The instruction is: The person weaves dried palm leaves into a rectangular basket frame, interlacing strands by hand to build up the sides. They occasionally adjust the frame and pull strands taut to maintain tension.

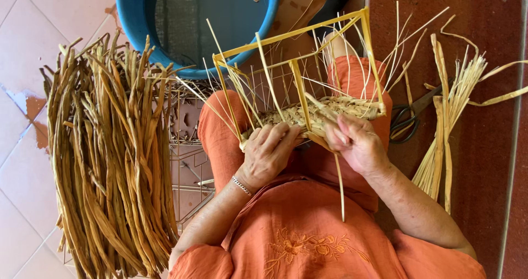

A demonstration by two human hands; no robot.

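Observation:
A yellow box-shaped frame rests on my lap, with a woven band of dried fibre along its near edge. My left hand grips the left end of that woven band from below. My right hand pinches a flat dried strand that hangs down over my orange clothing. Thin pale stakes fan up from the weave through the frame.
A thick bundle of dried brown stalks lies on the tiled floor at my left, over a wire rack. A blue tub stands ahead. Black-handled scissors and loose pale strips lie on the red mat at my right.

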